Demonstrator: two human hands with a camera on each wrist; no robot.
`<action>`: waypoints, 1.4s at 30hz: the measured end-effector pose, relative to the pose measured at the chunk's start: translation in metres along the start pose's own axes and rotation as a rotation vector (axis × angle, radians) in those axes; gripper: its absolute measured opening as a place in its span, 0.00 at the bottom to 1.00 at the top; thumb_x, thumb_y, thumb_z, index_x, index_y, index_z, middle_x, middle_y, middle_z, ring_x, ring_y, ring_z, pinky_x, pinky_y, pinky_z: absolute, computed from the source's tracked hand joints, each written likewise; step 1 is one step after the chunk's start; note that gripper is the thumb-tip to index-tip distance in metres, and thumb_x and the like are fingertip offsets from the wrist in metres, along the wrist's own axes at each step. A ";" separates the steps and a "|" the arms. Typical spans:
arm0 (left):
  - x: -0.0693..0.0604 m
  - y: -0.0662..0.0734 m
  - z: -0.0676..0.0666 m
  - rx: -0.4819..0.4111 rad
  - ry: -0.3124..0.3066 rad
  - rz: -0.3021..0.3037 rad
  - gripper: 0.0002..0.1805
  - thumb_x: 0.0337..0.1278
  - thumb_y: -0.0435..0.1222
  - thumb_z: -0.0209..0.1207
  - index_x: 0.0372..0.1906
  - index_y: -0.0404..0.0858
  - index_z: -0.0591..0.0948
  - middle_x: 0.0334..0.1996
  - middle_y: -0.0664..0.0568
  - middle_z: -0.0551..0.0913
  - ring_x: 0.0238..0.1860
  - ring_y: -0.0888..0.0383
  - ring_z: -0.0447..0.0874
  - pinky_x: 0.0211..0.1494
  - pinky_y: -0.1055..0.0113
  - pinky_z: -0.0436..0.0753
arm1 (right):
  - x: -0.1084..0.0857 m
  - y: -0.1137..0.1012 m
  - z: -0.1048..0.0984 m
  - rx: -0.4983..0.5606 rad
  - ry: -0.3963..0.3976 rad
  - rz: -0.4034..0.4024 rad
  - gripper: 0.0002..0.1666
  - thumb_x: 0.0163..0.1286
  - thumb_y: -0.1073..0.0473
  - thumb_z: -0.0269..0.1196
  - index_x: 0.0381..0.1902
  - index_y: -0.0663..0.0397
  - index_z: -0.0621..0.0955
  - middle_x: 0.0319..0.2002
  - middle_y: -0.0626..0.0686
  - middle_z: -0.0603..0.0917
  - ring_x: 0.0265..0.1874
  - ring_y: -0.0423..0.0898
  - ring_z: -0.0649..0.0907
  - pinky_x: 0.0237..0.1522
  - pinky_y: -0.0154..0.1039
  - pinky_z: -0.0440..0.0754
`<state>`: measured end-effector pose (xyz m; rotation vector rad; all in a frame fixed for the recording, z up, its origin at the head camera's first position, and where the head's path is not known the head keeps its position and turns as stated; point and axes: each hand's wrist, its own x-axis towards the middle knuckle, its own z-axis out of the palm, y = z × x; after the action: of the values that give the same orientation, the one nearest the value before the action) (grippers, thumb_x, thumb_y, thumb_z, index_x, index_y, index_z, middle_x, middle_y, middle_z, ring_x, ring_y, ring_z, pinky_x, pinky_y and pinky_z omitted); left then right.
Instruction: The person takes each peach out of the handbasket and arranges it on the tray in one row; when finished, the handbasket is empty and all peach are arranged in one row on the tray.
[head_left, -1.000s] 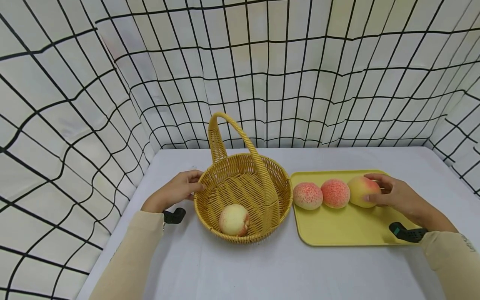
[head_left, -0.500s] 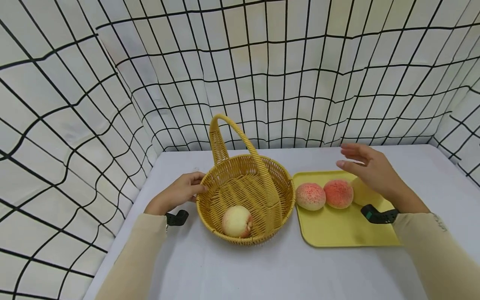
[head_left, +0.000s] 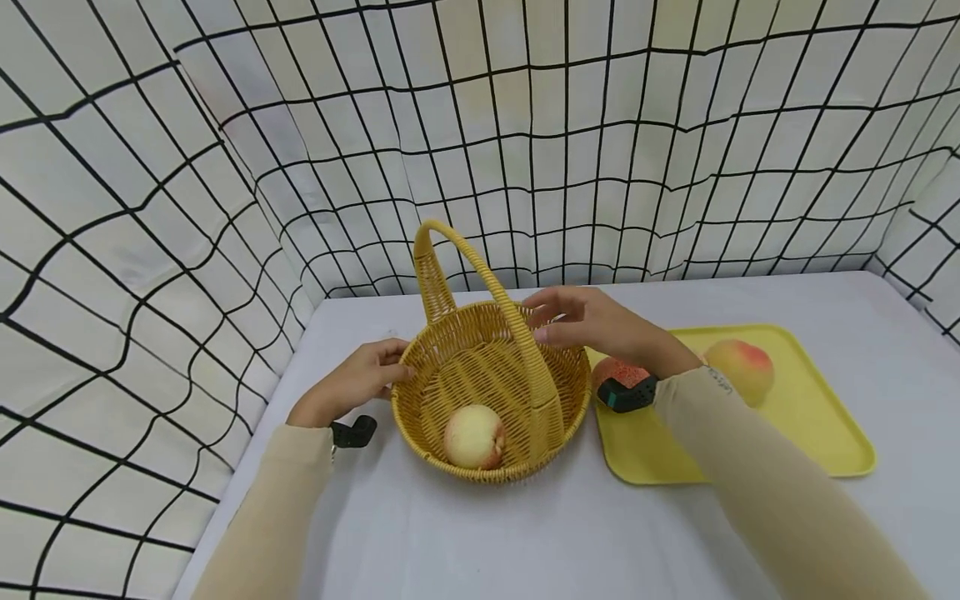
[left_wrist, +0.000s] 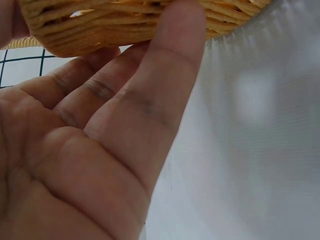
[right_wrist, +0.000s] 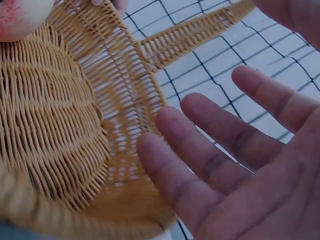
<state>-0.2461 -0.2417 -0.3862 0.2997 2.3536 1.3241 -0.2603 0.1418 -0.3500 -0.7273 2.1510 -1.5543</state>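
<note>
A yellow wicker basket (head_left: 480, 358) with an arched handle (head_left: 495, 292) stands on the table, with one pale peach (head_left: 475, 437) inside near its front. My left hand (head_left: 352, 383) holds the basket's left rim; in the left wrist view its fingers (left_wrist: 165, 75) lie against the woven wall. Over the basket's far right rim, beside the handle, hovers my right hand (head_left: 592, 321). Its fingers are loosely extended with nothing between them. On the yellow tray (head_left: 817, 450) lie a red-speckled peach (head_left: 618, 371), partly covered by my right wrist, and a yellow-red peach (head_left: 741, 371).
A white cloth covers the table (head_left: 450, 533). Black netting (head_left: 525, 167) over white walls encloses the back and sides. The tray sits close against the basket's right side, and my right forearm (head_left: 772, 475) crosses over it.
My right hand has left the yellow-red peach, which stays on the tray, rising and sweeping left to the basket's right side. My left hand keeps its hold on the rim.
</note>
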 end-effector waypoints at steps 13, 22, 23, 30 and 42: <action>0.001 0.001 0.001 -0.014 0.005 -0.010 0.26 0.73 0.33 0.55 0.72 0.29 0.71 0.64 0.34 0.81 0.56 0.46 0.86 0.52 0.55 0.89 | 0.047 0.002 0.050 0.141 -0.309 0.133 0.30 0.69 0.55 0.71 0.67 0.51 0.79 0.63 0.63 0.81 0.60 0.58 0.83 0.58 0.58 0.84; 0.001 0.001 0.003 -0.010 0.004 -0.006 0.26 0.73 0.33 0.56 0.71 0.29 0.72 0.63 0.34 0.81 0.56 0.46 0.86 0.52 0.54 0.89 | 0.059 0.009 0.069 0.096 -0.482 0.250 0.37 0.67 0.60 0.70 0.72 0.60 0.74 0.61 0.62 0.83 0.55 0.47 0.84 0.54 0.49 0.87; 0.001 0.001 0.003 -0.008 0.005 -0.005 0.26 0.73 0.34 0.56 0.71 0.29 0.72 0.63 0.34 0.81 0.55 0.46 0.87 0.52 0.54 0.89 | 0.061 0.009 0.070 0.087 -0.490 0.253 0.37 0.66 0.61 0.70 0.72 0.61 0.74 0.59 0.61 0.84 0.54 0.47 0.84 0.53 0.47 0.87; 0.001 0.001 0.002 -0.018 0.006 -0.009 0.26 0.72 0.33 0.57 0.71 0.29 0.72 0.63 0.35 0.82 0.55 0.47 0.87 0.51 0.55 0.89 | 0.063 0.009 0.079 0.094 -0.538 0.291 0.39 0.63 0.69 0.71 0.72 0.63 0.74 0.55 0.56 0.87 0.52 0.47 0.86 0.53 0.44 0.87; 0.000 0.002 0.003 -0.008 0.006 -0.006 0.28 0.72 0.34 0.56 0.72 0.29 0.71 0.64 0.34 0.81 0.56 0.45 0.86 0.52 0.55 0.89 | 0.064 0.011 0.081 0.048 -0.639 0.245 0.30 0.68 0.66 0.68 0.68 0.61 0.79 0.51 0.49 0.88 0.51 0.40 0.84 0.55 0.37 0.84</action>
<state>-0.2449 -0.2390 -0.3861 0.2871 2.3520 1.3326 -0.2651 0.0448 -0.3867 -0.7789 1.6469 -1.0547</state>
